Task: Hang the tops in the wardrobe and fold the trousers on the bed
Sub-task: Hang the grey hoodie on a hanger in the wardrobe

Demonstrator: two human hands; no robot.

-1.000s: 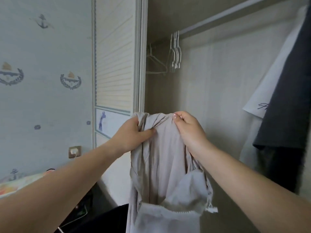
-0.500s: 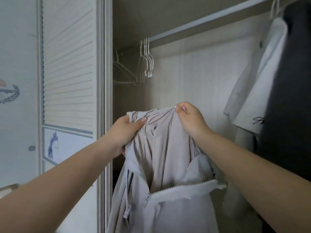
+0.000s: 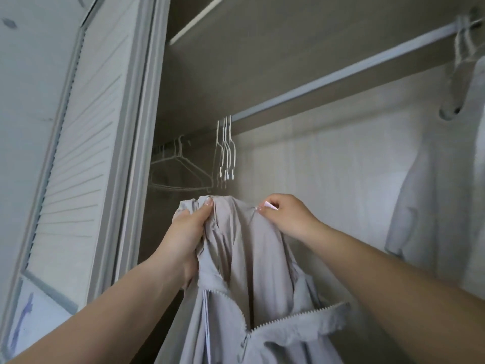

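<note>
A light grey zip-up top (image 3: 246, 271) hangs from both my hands in front of the open wardrobe. My left hand (image 3: 187, 232) grips a bunch of its fabric at the upper left. My right hand (image 3: 286, 219) pinches the top edge on the right. The open zipper runs across the lower front. The wardrobe rail (image 3: 341, 72) slants above, with several empty white hangers (image 3: 225, 151) right above the top. The bed and the trousers are out of view.
A louvred wardrobe door (image 3: 78, 166) stands open at the left. More empty hangers (image 3: 181, 174) sit in the dark left corner. A white top (image 3: 443, 206) hangs on the rail at the right. A shelf edge (image 3: 199, 19) is overhead.
The view has tilted up and moved closer into the wardrobe. Both hands have lifted the grey top higher, to just under the empty hangers. Grips are unchanged.
</note>
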